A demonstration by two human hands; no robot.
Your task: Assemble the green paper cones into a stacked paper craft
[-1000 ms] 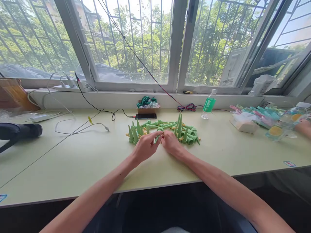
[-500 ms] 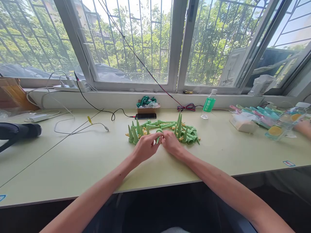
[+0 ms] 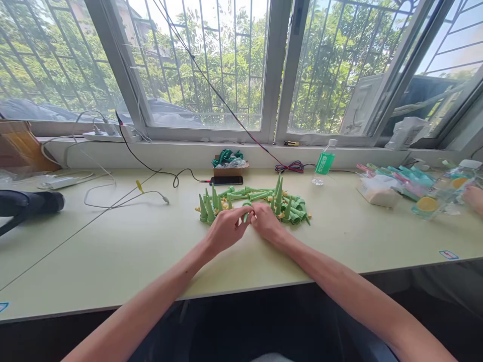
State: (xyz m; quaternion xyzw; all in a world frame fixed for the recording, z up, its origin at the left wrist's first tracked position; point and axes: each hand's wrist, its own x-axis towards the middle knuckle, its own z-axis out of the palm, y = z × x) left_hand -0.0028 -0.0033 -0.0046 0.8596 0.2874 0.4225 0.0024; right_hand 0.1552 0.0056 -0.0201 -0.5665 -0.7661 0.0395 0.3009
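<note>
A small green plastic piece (image 3: 246, 215) is pinched between the thumb and fingers of my left hand (image 3: 229, 224), close above the table. Right against it sits my right hand (image 3: 266, 221), fingers curled closed; what they hold is hidden behind the knuckles. Several green cone-shaped spikes stand upright to the left (image 3: 207, 208) and to the right (image 3: 278, 196) of my hands. Beyond my fingers lies a row of long green plastic pieces (image 3: 260, 194). Ribbed green tubular pieces (image 3: 297, 215) are heaped beside my right hand, with small yellowish bits among the green parts.
Behind the parts are a black phone (image 3: 226, 180) and a small open box (image 3: 227, 172) with green wrapping. A water bottle (image 3: 324, 163) stands back right. Cables (image 3: 113, 206) cross the left side. At far right, another person's hand (image 3: 474, 197) is near bagged items.
My hands stay in nearly the same place, with the green piece shifting only slightly between the fingers. At far right, the other person's hand has moved a little.
</note>
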